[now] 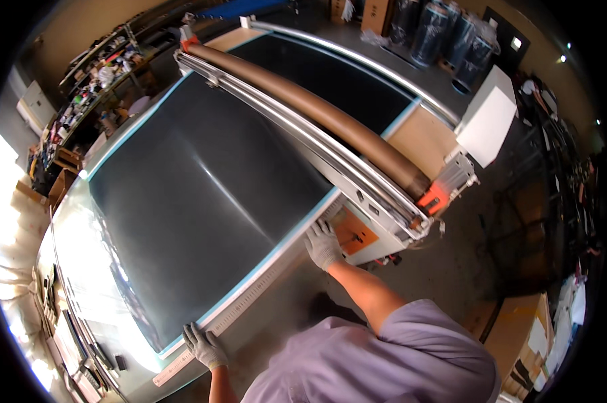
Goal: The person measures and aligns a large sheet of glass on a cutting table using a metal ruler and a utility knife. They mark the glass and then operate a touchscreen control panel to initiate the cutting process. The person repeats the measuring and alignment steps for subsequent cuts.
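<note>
Both my hands wear pale gloves with grey fingertips. My left hand (205, 346) lies at the near left corner of a large dark sheet (203, 181), fingers stretched over its edge and a long white ruler (250, 292). Farther right, my right hand (323, 244) rests with fingers extended at the ruler's other end, beside an orange panel (354, 230). The sheet is smooth and glossy, with a light blue border (290, 235). The ruler runs along this border between my hands. Neither hand is wrapped around anything.
A long brown roll (303, 104) on metal rails (283, 138) spans the table, with an orange bracket (434, 196) at its near end. Beyond it lies another dark area (323, 77). A white box (488, 117) stands at right, wrapped rolls (428, 33) behind, cluttered shelves (105, 84) far left.
</note>
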The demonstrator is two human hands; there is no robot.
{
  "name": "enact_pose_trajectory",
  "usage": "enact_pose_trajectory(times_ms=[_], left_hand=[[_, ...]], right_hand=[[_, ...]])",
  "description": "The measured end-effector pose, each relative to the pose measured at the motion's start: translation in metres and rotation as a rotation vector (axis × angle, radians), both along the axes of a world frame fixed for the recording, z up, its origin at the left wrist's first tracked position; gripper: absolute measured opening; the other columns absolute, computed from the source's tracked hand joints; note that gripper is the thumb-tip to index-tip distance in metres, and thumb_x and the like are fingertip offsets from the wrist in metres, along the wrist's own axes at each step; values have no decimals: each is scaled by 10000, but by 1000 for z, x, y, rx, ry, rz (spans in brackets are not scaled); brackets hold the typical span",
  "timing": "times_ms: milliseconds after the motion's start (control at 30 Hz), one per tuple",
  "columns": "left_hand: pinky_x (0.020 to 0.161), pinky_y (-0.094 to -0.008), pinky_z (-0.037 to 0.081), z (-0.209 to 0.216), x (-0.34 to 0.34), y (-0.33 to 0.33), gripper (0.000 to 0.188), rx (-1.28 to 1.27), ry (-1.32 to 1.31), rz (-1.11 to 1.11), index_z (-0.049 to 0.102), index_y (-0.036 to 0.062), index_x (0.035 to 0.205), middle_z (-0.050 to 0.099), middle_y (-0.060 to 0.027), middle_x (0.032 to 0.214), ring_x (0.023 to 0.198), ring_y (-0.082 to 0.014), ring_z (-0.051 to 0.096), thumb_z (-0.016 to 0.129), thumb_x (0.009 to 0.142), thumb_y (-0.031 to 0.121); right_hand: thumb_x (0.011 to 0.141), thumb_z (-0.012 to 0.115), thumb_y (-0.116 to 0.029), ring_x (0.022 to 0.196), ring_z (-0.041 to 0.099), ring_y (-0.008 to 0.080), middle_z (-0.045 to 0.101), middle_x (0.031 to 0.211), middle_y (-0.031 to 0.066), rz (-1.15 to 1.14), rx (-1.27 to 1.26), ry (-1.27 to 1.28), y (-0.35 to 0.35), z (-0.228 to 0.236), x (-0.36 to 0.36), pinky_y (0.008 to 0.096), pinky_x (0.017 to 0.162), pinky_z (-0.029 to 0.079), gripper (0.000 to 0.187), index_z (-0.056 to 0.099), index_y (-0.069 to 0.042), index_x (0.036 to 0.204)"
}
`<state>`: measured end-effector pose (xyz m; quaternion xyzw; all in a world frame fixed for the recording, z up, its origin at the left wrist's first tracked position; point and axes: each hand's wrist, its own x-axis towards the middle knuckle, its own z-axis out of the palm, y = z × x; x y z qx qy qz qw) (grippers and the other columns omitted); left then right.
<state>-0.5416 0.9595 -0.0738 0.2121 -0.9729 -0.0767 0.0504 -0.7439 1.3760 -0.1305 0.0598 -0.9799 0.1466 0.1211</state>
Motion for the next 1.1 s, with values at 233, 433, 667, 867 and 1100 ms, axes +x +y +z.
enact_pose_trajectory(times_ms=[233, 433, 667, 867, 1100], left_hand=[[1234, -480, 212, -9, 0, -5, 581, -24, -14, -24, 433, 44, 1503, 363, -173, 1597, 1488, -378, 286, 481, 998, 328], [1232, -477, 216, -22, -1, -10, 610, -104, -36, -37, 398, 41, 1530, 354, -173, 1604, 1490, -383, 284, 440, 1023, 377], [1230, -469, 223, -26, 1, -11, 630, -100, -26, -18, 386, 41, 1537, 344, -174, 1610, 1492, -382, 282, 453, 1023, 400], [1234, -467, 213, -27, 1, -12, 631, -120, -24, -21, 360, 44, 1549, 312, -166, 1626, 1503, -372, 263, 471, 1021, 372], [1229, -471, 224, -27, 5, -13, 624, -69, -18, 7, 386, 41, 1532, 340, -158, 1614, 1495, -373, 279, 518, 996, 333]], right_hand=[[976, 555, -267, 1153, 570, 343, 623, 1220, 141, -169, -370, -13, 8, -8, -25, 471, 961, 457, 371, 589, -13, 1244], [998, 577, -312, 868, 639, 168, 668, 982, 57, -681, -1447, -136, 25, 9, -64, 337, 728, 535, 318, 686, -23, 1073], [956, 606, -233, 722, 678, 190, 669, 816, 92, -713, -1457, -429, 28, 20, -79, 371, 504, 535, 265, 695, 12, 1006], [914, 604, -253, 828, 715, 308, 721, 876, 170, -727, -1329, -502, 29, -4, -98, 425, 675, 560, 296, 721, 11, 977], [900, 589, -297, 941, 709, 377, 730, 1021, 215, -504, -226, -351, 35, -51, -110, 462, 831, 554, 334, 742, -12, 983]])
